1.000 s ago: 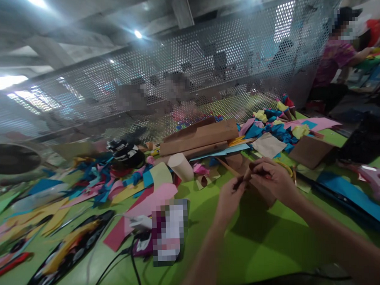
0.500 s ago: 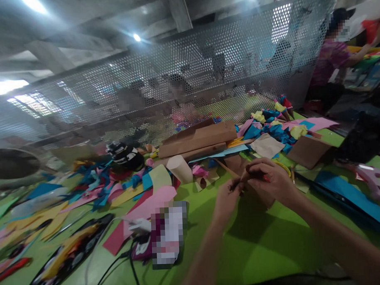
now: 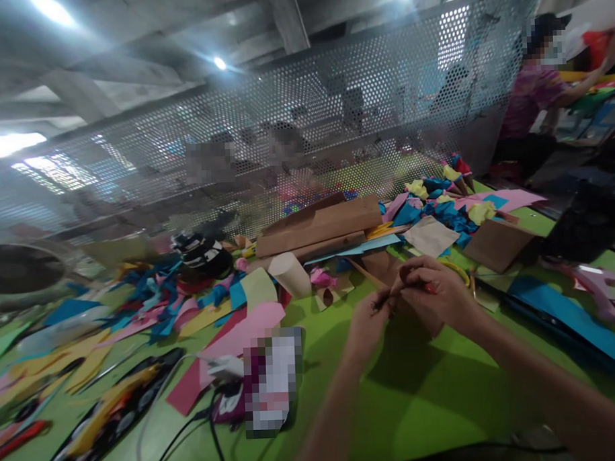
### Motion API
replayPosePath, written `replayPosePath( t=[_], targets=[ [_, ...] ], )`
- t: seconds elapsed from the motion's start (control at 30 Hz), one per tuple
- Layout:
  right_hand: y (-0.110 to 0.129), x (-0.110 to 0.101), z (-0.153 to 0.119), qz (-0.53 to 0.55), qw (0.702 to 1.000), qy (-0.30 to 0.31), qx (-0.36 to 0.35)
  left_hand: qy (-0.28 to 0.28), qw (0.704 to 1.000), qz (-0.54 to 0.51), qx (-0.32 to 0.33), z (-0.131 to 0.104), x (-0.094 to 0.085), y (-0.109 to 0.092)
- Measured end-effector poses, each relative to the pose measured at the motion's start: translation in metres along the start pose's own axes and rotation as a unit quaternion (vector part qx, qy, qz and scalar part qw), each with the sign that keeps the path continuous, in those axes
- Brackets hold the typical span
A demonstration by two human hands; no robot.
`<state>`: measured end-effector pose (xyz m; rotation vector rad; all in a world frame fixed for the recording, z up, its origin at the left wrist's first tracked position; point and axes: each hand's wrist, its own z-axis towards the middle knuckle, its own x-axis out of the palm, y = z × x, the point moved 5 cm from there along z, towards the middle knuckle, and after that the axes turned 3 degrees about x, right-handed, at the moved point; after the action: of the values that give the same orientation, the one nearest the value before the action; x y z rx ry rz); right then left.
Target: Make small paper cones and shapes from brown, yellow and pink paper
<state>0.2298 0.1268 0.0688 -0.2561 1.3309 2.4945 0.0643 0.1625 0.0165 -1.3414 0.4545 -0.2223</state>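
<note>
My left hand (image 3: 366,322) and my right hand (image 3: 435,286) meet over the green table (image 3: 444,400), right of centre. Brown paper (image 3: 422,319) hangs below my right hand, whose curled fingers grip it. The fingers of my left hand are pinched against the fingertips of the right; what they hold is too small and dark to make out. A small red spot shows between my right fingers. Just left of my hands lie a crumpled pink paper piece (image 3: 323,278) and a white roll (image 3: 290,274).
Folded brown paper (image 3: 320,227) and coloured scraps lie along a perforated metal screen (image 3: 304,123). A phone (image 3: 275,379) and cables are front left. A pink glue gun (image 3: 603,294) and blue sheet (image 3: 573,322) lie right. A person (image 3: 529,95) is beyond the table.
My left fingertips have moved slightly closer to the right ones. The brown paper has hardly moved.
</note>
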Motion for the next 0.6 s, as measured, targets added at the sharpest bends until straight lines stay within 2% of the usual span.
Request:
replayPosePath(
  t=[0.13,0.37,0.6],
  targets=[
    [-0.001,-0.004,0.001,0.005,1.0,-0.013,0.024,0.005,1.0,0.005,0.004,0.0,-0.001,0.0],
    [-0.011,-0.011,0.0,0.043,0.99,-0.049,0.127,-0.02,0.999,0.027,0.022,-0.001,-0.003,-0.002],
    [-0.021,-0.006,-0.003,0.073,0.984,-0.039,0.159,-0.051,0.986,0.135,0.083,-0.006,-0.005,-0.018]
  ],
)
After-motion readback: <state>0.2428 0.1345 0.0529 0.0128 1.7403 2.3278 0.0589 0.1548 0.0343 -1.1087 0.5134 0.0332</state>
